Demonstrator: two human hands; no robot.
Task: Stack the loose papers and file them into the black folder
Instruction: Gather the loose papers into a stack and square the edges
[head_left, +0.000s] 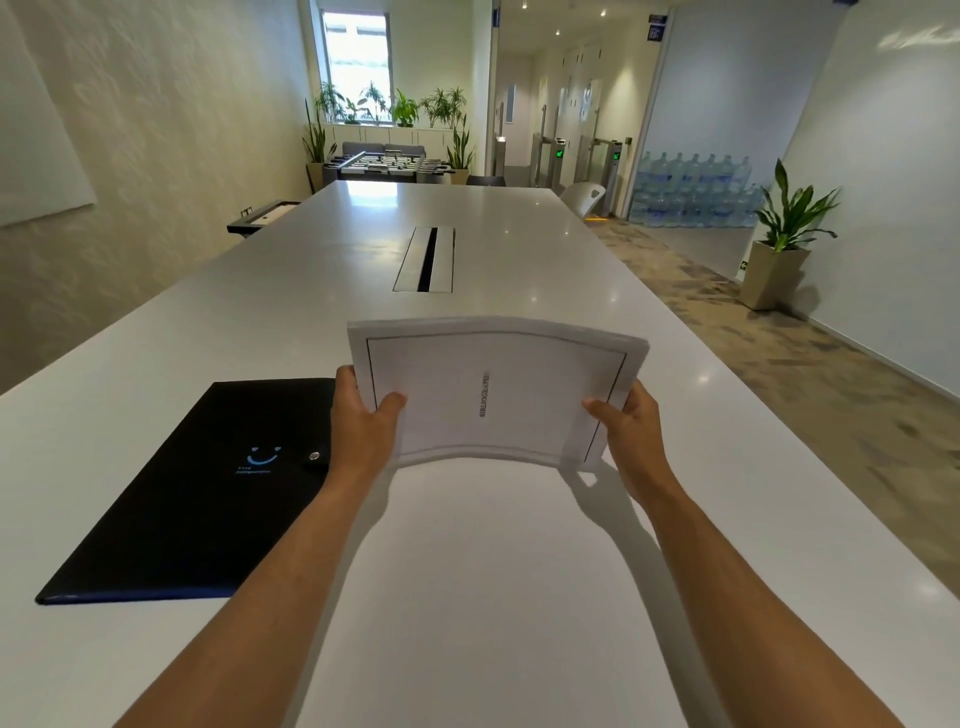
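A stack of white papers (493, 387) stands on edge above the white table (467, 571), bowed slightly, its top sheet showing a thin black border and a line of sideways text. My left hand (363, 415) grips the stack's left side with the thumb on the front. My right hand (628, 421) grips the right side the same way. The black folder (208, 499) lies flat and closed to the left of my left arm, with a blue smile logo and a snap button on its cover.
A cable slot (426, 259) is set into the table's middle beyond the papers. Carpeted floor and a potted plant (779, 244) lie to the right, water bottles (696, 192) further back. A foosball table (387, 165) stands past the far end.
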